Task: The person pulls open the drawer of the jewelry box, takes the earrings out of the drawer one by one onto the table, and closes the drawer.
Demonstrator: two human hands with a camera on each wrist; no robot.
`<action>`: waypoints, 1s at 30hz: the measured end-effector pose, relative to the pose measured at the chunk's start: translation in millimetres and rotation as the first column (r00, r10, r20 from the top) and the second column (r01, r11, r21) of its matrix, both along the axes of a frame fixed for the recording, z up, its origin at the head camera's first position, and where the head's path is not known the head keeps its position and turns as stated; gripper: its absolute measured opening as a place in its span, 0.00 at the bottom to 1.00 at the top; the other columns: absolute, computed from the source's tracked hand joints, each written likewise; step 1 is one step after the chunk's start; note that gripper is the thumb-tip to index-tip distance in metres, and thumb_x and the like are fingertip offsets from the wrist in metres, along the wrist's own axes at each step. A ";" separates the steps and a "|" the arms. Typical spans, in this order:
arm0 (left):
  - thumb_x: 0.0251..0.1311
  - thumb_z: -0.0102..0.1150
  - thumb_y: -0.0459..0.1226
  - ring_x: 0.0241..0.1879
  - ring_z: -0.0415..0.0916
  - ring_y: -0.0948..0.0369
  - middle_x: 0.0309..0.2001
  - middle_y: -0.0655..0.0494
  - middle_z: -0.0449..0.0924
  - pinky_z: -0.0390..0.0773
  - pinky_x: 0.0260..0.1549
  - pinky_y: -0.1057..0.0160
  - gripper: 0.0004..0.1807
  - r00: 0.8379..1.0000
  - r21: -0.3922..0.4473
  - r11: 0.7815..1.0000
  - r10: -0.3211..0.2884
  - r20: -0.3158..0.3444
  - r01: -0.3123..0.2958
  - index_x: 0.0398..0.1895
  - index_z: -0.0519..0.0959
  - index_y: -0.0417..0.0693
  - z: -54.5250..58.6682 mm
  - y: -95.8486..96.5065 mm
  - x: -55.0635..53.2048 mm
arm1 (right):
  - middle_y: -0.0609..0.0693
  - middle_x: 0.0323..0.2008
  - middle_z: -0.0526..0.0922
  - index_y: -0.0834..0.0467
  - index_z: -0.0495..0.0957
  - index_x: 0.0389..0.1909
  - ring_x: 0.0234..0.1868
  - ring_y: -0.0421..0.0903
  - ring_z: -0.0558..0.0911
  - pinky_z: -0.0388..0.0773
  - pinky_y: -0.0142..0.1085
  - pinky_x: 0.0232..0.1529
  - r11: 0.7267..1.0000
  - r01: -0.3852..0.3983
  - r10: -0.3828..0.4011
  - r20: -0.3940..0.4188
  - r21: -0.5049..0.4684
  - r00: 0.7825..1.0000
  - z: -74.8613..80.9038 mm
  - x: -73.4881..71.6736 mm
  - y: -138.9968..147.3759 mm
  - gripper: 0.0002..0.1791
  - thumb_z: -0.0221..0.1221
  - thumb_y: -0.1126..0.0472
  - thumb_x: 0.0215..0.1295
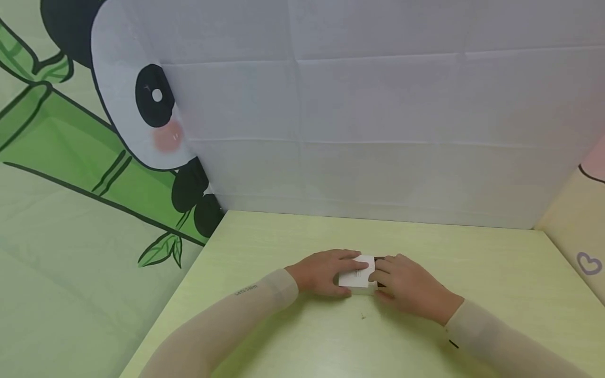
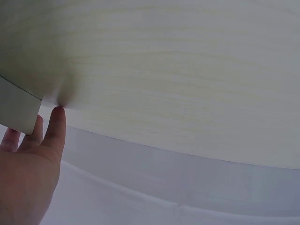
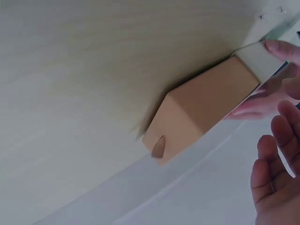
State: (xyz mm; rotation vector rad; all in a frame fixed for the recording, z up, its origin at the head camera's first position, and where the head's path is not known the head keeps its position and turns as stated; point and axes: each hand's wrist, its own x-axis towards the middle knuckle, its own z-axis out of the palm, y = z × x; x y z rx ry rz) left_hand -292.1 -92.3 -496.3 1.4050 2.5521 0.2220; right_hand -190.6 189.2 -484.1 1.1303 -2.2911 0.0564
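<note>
A small white cardboard box (image 1: pixel 358 279) with faint print on top lies on the table. My left hand (image 1: pixel 326 273) grips its left part, thumb along the front edge and fingers over the top. In the left wrist view that hand (image 2: pixel 33 164) reaches past the box's pale end (image 2: pixel 18 105). A brown cardboard inner tray (image 3: pixel 201 103), with a small flap at its end, sticks out of the white sleeve (image 3: pixel 258 61). Over that end is my right hand (image 1: pixel 408 286), fingers bent beside a dark gap. In the right wrist view its fingers (image 3: pixel 267 147) are loosely curled; I cannot tell whether they hold the tray.
The pale wooden table (image 1: pixel 264 236) ends at a white cloth backdrop (image 1: pixel 368 131). A cloth with a panda and bamboo print (image 1: pixel 118 142) hangs on the left. A tiny scrap (image 1: pixel 363 316) lies in front of the box.
</note>
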 end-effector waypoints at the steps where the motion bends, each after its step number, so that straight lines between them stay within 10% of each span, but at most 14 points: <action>1: 0.80 0.65 0.58 0.94 0.65 0.57 0.97 0.64 0.60 0.75 0.88 0.51 0.43 1.000 0.002 1.000 0.000 -0.001 0.000 0.95 0.65 0.79 -0.3 0.1 0.0 | 0.41 0.41 0.89 0.50 0.91 0.44 0.42 0.41 0.85 0.85 0.37 0.46 1.000 0.014 -0.014 0.015 -0.006 1.000 0.9 -0.8 2.6 0.19 0.89 0.59 0.54; 17: 0.79 0.65 0.59 0.94 0.65 0.56 0.97 0.66 0.59 0.74 0.89 0.48 0.44 1.000 -0.003 1.000 0.014 0.020 -0.014 0.95 0.64 0.82 0.4 -0.5 1.9 | 0.41 0.40 0.88 0.51 0.95 0.48 0.36 0.38 0.80 0.87 0.42 0.47 0.959 0.284 -0.280 0.217 0.012 0.935 5.4 -9.7 38.8 0.14 0.85 0.54 0.65; 30: 0.79 0.66 0.59 0.95 0.64 0.56 0.97 0.66 0.59 0.73 0.90 0.47 0.44 1.000 -0.008 1.000 0.009 0.008 -0.009 0.95 0.64 0.82 -1.0 -1.8 2.2 | 0.41 0.41 0.89 0.51 0.94 0.47 0.36 0.38 0.79 0.88 0.47 0.50 0.933 0.360 -0.344 0.304 0.006 0.888 0.2 -12.6 64.7 0.09 0.80 0.60 0.68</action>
